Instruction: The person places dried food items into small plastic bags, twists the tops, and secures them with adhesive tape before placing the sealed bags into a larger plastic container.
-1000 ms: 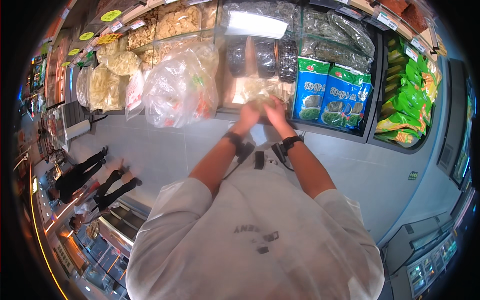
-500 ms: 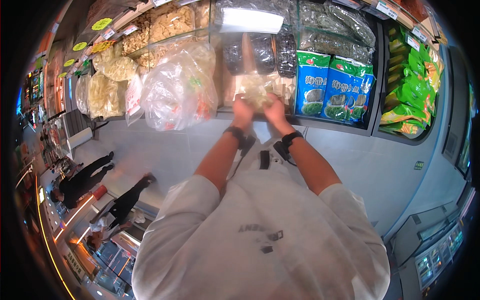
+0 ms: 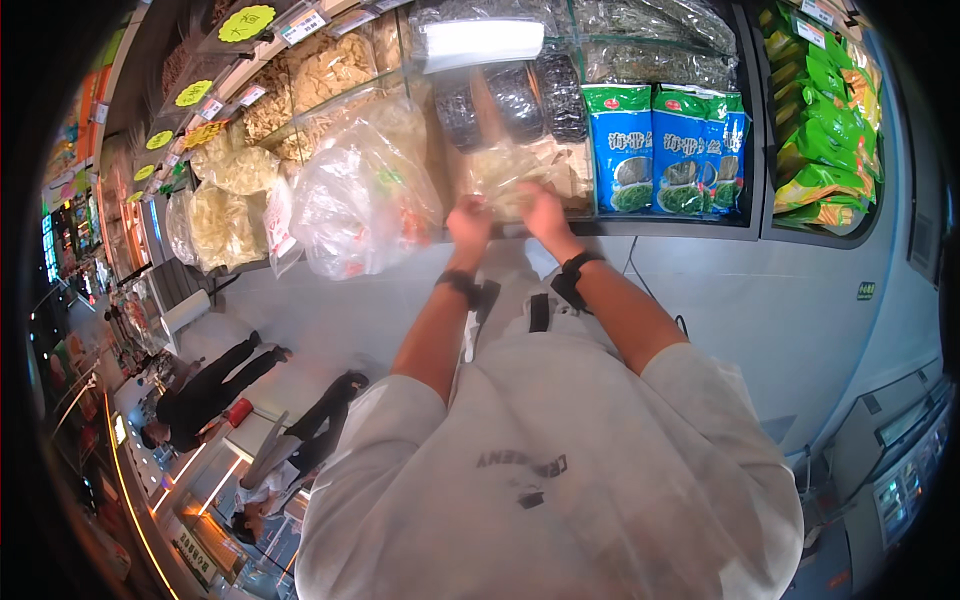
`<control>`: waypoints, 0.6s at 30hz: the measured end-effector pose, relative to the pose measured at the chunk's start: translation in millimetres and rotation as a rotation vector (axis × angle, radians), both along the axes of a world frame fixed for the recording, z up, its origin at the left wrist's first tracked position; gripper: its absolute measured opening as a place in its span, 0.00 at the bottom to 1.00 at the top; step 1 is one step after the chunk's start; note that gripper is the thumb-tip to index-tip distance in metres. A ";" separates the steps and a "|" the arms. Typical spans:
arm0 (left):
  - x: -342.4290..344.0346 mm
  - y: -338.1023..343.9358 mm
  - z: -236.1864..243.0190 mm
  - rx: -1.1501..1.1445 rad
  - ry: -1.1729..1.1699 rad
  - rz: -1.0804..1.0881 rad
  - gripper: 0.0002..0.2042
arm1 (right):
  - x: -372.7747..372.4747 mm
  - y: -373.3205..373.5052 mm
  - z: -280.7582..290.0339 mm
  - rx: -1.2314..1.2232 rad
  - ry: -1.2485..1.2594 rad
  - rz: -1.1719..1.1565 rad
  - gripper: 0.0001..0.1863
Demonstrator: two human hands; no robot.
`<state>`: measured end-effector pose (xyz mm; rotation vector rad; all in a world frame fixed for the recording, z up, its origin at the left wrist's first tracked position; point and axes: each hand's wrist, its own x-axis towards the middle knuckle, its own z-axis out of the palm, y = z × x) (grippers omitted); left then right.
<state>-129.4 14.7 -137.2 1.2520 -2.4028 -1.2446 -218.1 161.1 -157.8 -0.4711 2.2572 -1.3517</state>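
Observation:
Over the front of a display bin, a clear plastic bag with pale yellowish contents lies between my hands. My left hand is closed at the bag's near left edge. On the opposite side, my right hand pinches the bag's near right edge. Exactly what the bag holds is blurred by glare. Just behind it lie dark packs in clear wrap. A large, loose clear bag with red and green print stands left of my left hand.
Blue and green packets fill the compartment to the right, with green packets beyond. Pale bagged dried goods stand at the left. A dark bin edge runs in front. Two people are in the lower left.
My hands have moved slightly apart, and the bag between them looks flatter and wider. The whole view has shifted and turned a little.

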 end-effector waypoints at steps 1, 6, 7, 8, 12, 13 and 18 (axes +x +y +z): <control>0.1 -2.5 1.8 -0.003 -0.001 -0.004 0.13 | -4.2 1.7 -4.7 -0.045 -0.045 0.009 0.19; -5.8 -5.1 31.6 -0.162 -0.074 -0.171 0.12 | -34.2 -2.1 14.1 0.297 -0.029 0.229 0.26; -8.5 -2.8 35.8 -0.164 -0.074 -0.171 0.12 | -36.1 -3.1 25.3 0.294 -0.029 0.230 0.26; -9.3 0.2 37.3 -0.252 -0.119 -0.215 0.13 | -37.6 -6.6 51.0 0.375 0.041 0.387 0.30; -22.9 6.6 58.8 -0.346 -0.313 -0.352 0.17 | -36.0 -10.4 71.0 0.431 0.114 0.587 0.36; -27.1 7.8 65.1 -0.348 -0.388 -0.394 0.19 | -34.7 -11.1 70.1 0.433 0.116 0.587 0.36; -27.1 -9.9 63.8 -0.264 -0.428 -0.513 0.23 | -46.1 -7.8 103.5 0.149 0.128 0.732 0.30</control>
